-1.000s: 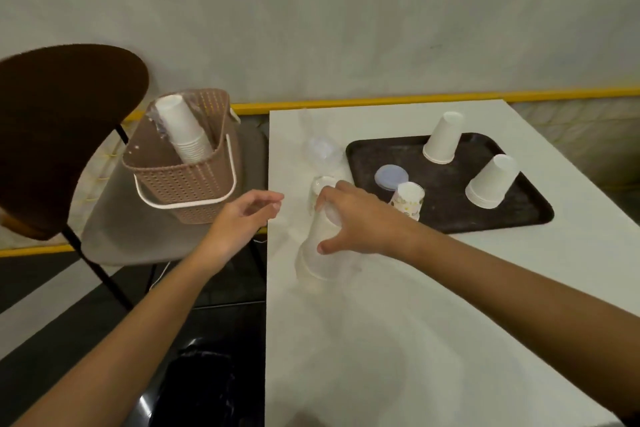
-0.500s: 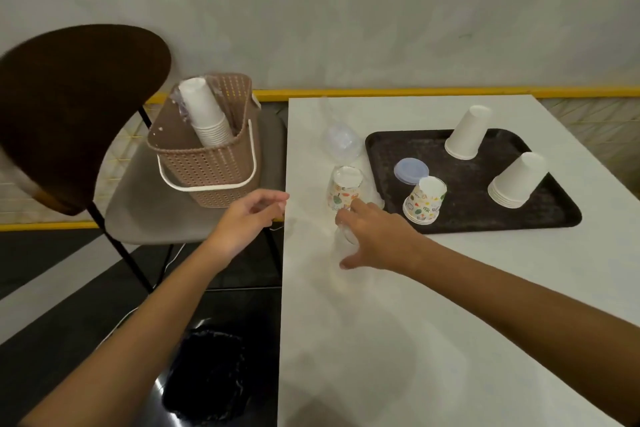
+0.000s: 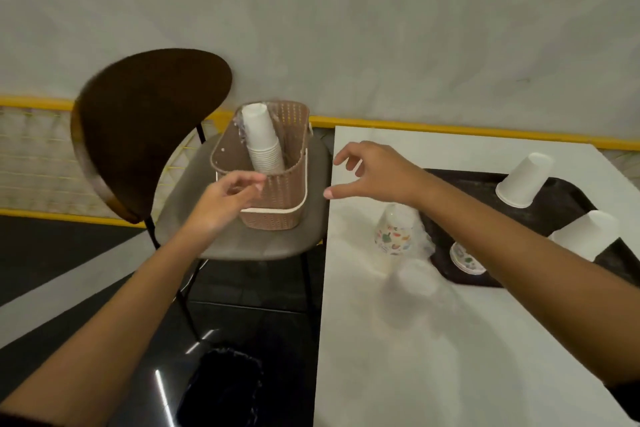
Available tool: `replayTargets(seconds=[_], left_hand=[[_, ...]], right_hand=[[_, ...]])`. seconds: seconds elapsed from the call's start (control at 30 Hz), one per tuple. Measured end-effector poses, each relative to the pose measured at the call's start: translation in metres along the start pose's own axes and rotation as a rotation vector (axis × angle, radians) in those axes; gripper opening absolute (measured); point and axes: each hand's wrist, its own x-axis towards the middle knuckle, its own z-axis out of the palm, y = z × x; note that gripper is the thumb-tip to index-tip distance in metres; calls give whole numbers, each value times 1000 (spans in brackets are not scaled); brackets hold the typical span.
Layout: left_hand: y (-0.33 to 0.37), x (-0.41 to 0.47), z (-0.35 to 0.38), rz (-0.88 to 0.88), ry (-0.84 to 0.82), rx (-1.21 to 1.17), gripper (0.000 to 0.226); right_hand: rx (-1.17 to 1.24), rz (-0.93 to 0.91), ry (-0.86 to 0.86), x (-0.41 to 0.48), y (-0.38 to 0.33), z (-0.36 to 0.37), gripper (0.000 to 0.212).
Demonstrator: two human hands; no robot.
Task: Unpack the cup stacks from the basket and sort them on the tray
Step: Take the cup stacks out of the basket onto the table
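Seen from the head camera, a tall stack of white cups stands mouth-down in a brown woven basket on the grey seat of a chair. Its long axis is close to upright and its closed end points up, tipped slightly left. The lower rims sit below the basket's wall, at the left end of the basket. The person's left hand hovers in front of the basket's near wall, its fingers loosely curled and holding nothing; whether they touch the weave cannot be told. The stack rises just beyond and above those fingertips, apart from them. The right hand hangs over the left edge of the white table, fingers spread and bent, thumb out, gripping nothing. The stack lies to its left, with the basket's right wall between them. On the table a patterned cup stands upside down just beside the dark tray. On the tray are a second patterned cup, partly hidden by the right forearm, and two upturned white cup stacks, the nearer one leaning. A blurred clear shape lies on the table near the tray's corner. A black bin sits on the floor below.
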Motion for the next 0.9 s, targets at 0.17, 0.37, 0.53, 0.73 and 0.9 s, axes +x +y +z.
replayTargets(seconds=[0.17, 0.37, 0.53, 0.73, 0.9], left_hand=[[7, 31, -29, 27, 132, 113, 15], [-5, 79, -47, -70, 281, 118, 38], [-34, 115, -48, -253, 236, -16, 40], [-45, 128, -49, -273, 207, -91, 34], [-49, 125, -51, -248, 206, -107, 34]], right_hand=[[153, -23, 66, 64, -17, 5, 56], [264, 29, 98, 146, -26, 31, 67], [301, 154, 114, 212, -24, 66, 78], [314, 269, 56, 264, -19, 97, 99], [278, 336, 31, 284, -18, 114, 103]])
